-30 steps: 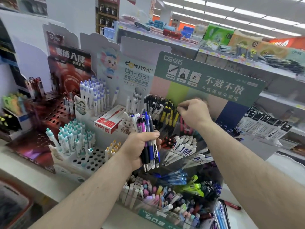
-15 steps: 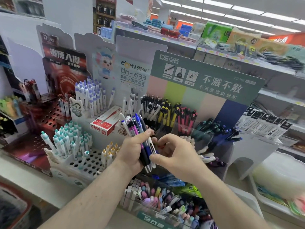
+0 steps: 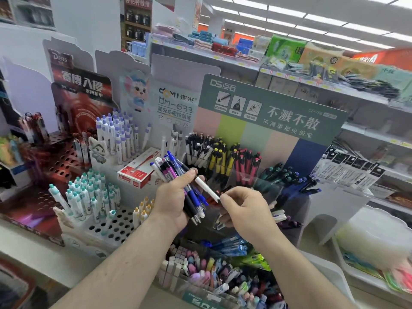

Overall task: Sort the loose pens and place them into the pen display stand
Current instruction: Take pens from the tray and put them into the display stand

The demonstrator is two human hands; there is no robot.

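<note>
My left hand [image 3: 176, 197] grips a bundle of loose pens [image 3: 172, 169], blue, purple, black and white, fanned upward. My right hand [image 3: 247, 208] pinches the lower end of a black-and-white pen [image 3: 204, 185] that slants out of the bundle. Behind both hands stands the pen display stand [image 3: 269, 110] with a green header. Its clear compartments hold black and white pens [image 3: 197, 148], yellow pens [image 3: 219, 159], red pens [image 3: 245, 163] and dark teal and blue pens [image 3: 287, 177].
A white perforated stand [image 3: 107, 224] with teal-capped pens sits at the left, a red box [image 3: 138, 172] behind it. A clear tray of mixed pens and erasers [image 3: 214, 277] lies below my hands. Shelves of goods run along the right.
My right hand came back from the stand's red-pen compartment to the bundle and now pinches one black-and-white pen, drawing it out sideways. The left hand kept its hold.
</note>
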